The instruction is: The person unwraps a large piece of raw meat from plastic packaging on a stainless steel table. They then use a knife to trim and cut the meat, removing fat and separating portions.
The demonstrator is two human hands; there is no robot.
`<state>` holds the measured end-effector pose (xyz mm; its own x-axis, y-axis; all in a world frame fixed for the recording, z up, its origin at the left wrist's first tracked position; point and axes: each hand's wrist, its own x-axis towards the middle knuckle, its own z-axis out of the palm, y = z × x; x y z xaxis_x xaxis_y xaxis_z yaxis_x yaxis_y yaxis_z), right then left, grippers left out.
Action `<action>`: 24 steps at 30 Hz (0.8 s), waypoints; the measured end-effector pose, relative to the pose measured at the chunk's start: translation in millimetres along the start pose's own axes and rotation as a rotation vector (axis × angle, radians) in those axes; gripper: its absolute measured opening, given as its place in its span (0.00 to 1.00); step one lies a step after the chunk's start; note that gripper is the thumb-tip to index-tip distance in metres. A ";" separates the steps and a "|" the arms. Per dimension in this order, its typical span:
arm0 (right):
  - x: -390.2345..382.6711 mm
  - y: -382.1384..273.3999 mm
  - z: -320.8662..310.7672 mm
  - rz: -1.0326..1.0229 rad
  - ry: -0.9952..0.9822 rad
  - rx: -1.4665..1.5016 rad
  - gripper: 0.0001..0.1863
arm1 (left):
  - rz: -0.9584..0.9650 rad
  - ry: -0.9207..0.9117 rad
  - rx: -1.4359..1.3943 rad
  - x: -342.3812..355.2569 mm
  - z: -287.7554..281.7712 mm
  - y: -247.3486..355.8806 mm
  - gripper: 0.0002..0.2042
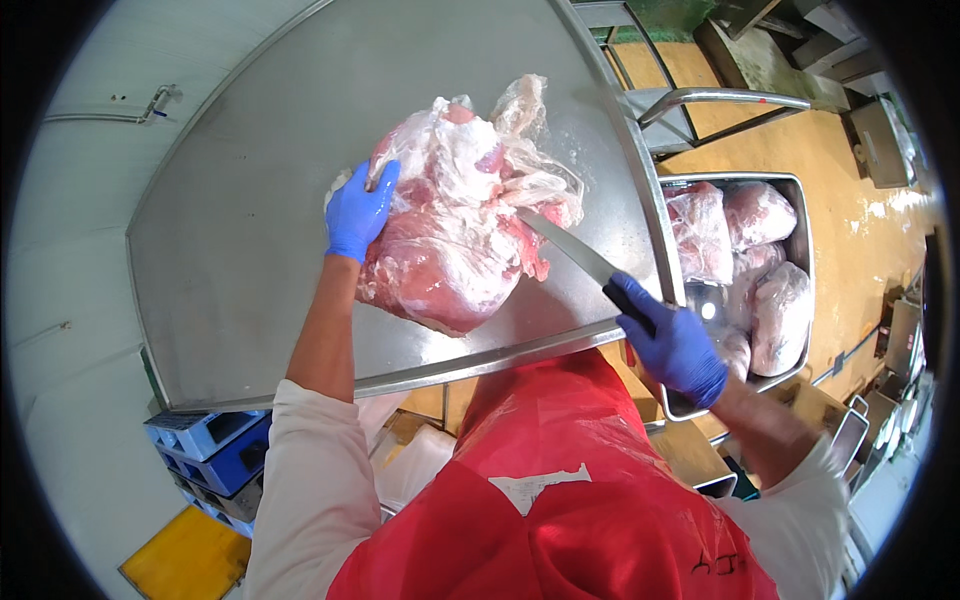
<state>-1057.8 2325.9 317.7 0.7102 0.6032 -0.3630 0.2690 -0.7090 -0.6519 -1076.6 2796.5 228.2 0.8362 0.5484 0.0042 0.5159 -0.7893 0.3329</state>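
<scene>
Left hand point(358, 213) on meat point(437, 252), left edge, closure unclear | right hand point(672, 342) clamped on knife point(578, 249), tip at meat

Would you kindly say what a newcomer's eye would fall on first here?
A large piece of raw meat lies on the metal table, the blue-gloved left hand on its left side. The right hand holds a long knife, its tip at the meat's right side. Below is a red apron.
</scene>
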 end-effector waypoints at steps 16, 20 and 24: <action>-4.3 9.0 114.5 0.051 0.310 0.340 0.30 | -0.108 0.143 -0.107 -53.4 1.4 13.5 0.33; -61.5 22.1 101.7 -0.001 0.270 0.685 0.31 | 0.041 0.408 0.031 -52.8 13.9 -10.2 0.31; -109.5 43.7 103.0 0.189 0.250 0.711 0.31 | 0.336 0.248 -0.261 -55.4 -15.5 74.4 0.28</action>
<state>-1190.8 2266.6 260.4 0.8508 0.3353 -0.4046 -0.2932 -0.3360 -0.8951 -1087.5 2711.6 267.4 0.8627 0.3494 0.3656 0.1346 -0.8555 0.5000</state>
